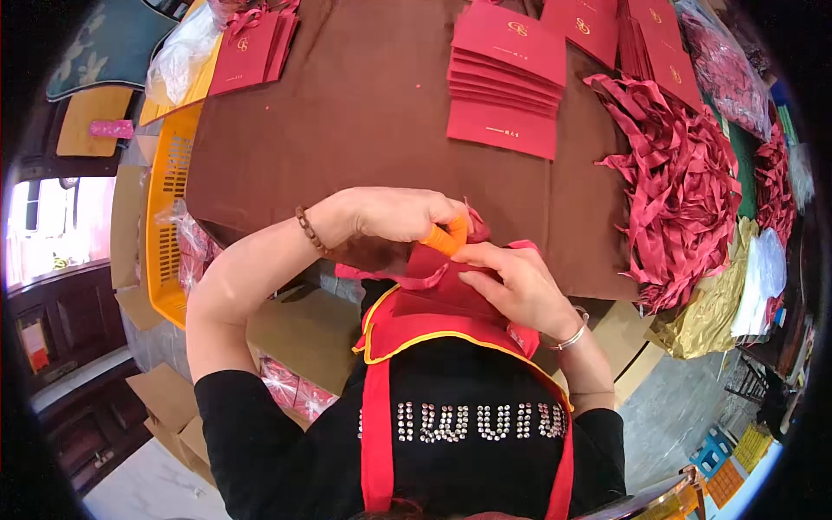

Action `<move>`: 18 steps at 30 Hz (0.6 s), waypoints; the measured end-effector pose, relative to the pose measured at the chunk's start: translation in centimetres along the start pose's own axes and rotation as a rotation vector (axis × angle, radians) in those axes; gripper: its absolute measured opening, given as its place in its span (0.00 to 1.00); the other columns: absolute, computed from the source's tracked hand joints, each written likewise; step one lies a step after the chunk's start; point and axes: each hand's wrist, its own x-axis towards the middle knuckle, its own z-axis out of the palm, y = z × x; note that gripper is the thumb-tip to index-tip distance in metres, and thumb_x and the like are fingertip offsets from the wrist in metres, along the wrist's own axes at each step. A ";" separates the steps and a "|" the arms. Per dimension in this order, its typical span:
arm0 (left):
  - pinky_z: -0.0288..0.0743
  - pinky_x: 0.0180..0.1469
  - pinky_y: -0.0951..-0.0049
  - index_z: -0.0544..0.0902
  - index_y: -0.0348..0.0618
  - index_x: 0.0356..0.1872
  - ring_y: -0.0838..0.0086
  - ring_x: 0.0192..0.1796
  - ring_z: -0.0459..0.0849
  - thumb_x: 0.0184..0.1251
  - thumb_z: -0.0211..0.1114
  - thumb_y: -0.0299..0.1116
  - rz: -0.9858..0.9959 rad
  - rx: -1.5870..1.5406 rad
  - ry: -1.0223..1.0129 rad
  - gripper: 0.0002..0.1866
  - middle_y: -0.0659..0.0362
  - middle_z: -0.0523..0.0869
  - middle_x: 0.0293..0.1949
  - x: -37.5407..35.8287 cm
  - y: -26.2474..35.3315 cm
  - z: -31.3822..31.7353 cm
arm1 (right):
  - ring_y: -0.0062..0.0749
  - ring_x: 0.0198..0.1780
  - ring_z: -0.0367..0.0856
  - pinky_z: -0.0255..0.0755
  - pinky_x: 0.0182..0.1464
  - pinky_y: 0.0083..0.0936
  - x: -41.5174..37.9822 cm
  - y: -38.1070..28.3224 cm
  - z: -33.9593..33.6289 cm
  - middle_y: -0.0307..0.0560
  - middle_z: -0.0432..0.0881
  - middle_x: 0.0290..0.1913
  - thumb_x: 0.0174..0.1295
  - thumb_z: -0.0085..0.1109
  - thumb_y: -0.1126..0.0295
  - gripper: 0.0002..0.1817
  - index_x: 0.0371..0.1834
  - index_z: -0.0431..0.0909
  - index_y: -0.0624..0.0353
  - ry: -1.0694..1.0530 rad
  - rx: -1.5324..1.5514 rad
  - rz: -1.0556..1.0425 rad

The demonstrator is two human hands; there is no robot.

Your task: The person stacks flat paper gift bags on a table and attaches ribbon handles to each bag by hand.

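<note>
My left hand (403,215), with orange covers on its fingers, is bent over a red paper bag (429,263) held close to my body at the table's front edge. Its fingers are closed on a red ribbon (476,225), an end of which stands up past them. My right hand (516,284) meets it from the other side, thumb and forefinger pinched at the same ribbon by the bag's upper edge. Fingers hide the exact spot where they grip. Another stretch of ribbon loops out below my left hand, over my red apron (433,316).
A brown-covered table (347,104) lies ahead. On it are a fanned stack of red bags (507,78), more red bags (251,52) at far left, and a heap of red ribbons (676,191) at right. A yellow crate (165,234) stands left; cardboard boxes (303,334) sit below.
</note>
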 end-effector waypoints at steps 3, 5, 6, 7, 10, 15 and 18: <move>0.69 0.51 0.70 0.79 0.33 0.38 0.65 0.48 0.77 0.62 0.56 0.28 -0.058 -0.050 0.215 0.09 0.52 0.79 0.44 0.0 0.4 0.0 | 0.45 0.35 0.82 0.74 0.36 0.34 -0.2 0.5 0.4 0.52 0.82 0.33 0.58 0.58 0.70 0.11 0.44 0.77 0.57 -0.038 0.025 -0.173; 0.70 0.50 0.71 0.79 0.34 0.38 0.67 0.47 0.77 0.62 0.57 0.29 -0.113 -0.114 0.369 0.09 0.52 0.79 0.42 -0.1 1.3 -0.3 | 0.46 0.36 0.82 0.74 0.37 0.34 -0.1 -0.3 0.3 0.53 0.82 0.35 0.58 0.58 0.71 0.11 0.45 0.77 0.58 -0.048 -0.020 -0.120; 0.70 0.50 0.72 0.79 0.35 0.38 0.69 0.46 0.77 0.64 0.57 0.29 -0.082 0.058 0.468 0.08 0.54 0.79 0.41 -0.3 1.9 -0.7 | 0.46 0.36 0.82 0.74 0.37 0.34 0.0 -0.3 0.2 0.53 0.82 0.35 0.58 0.58 0.71 0.11 0.45 0.77 0.58 -0.042 -0.023 -0.119; 0.70 0.49 0.73 0.79 0.36 0.38 0.71 0.45 0.77 0.65 0.57 0.30 -0.050 0.228 0.567 0.07 0.56 0.79 0.41 -0.4 2.2 -1.0 | 0.45 0.36 0.82 0.75 0.38 0.32 0.1 -0.1 0.0 0.52 0.83 0.35 0.57 0.59 0.72 0.12 0.45 0.77 0.59 -0.040 -0.004 -0.085; 0.71 0.48 0.75 0.78 0.37 0.46 0.74 0.42 0.77 0.68 0.56 0.31 -0.024 0.319 0.789 0.10 0.58 0.80 0.43 -1.8 2.1 -2.9 | 0.43 0.36 0.83 0.75 0.39 0.29 0.5 0.1 -0.4 0.52 0.83 0.36 0.57 0.60 0.74 0.12 0.45 0.78 0.62 -0.049 0.036 -0.036; 0.70 0.52 0.74 0.58 0.46 0.70 0.74 0.44 0.76 0.69 0.56 0.31 -0.103 -0.311 0.823 0.30 0.57 0.75 0.57 -3.0 1.7 0.0 | 0.22 0.36 0.80 0.74 0.41 0.22 2.7 2.0 -2.3 0.46 0.83 0.36 0.57 0.60 0.77 0.12 0.45 0.77 0.66 0.054 0.129 0.065; 0.64 0.62 0.70 0.34 0.49 0.74 0.69 0.58 0.74 0.63 0.63 0.24 -0.001 -0.229 0.608 0.49 0.48 0.59 0.69 -3.1 -0.3 3.4 | 0.15 0.37 0.73 0.71 0.42 0.16 4.3 3.4 -3.9 0.34 0.78 0.35 0.57 0.60 0.78 0.13 0.46 0.76 0.65 0.083 0.195 0.114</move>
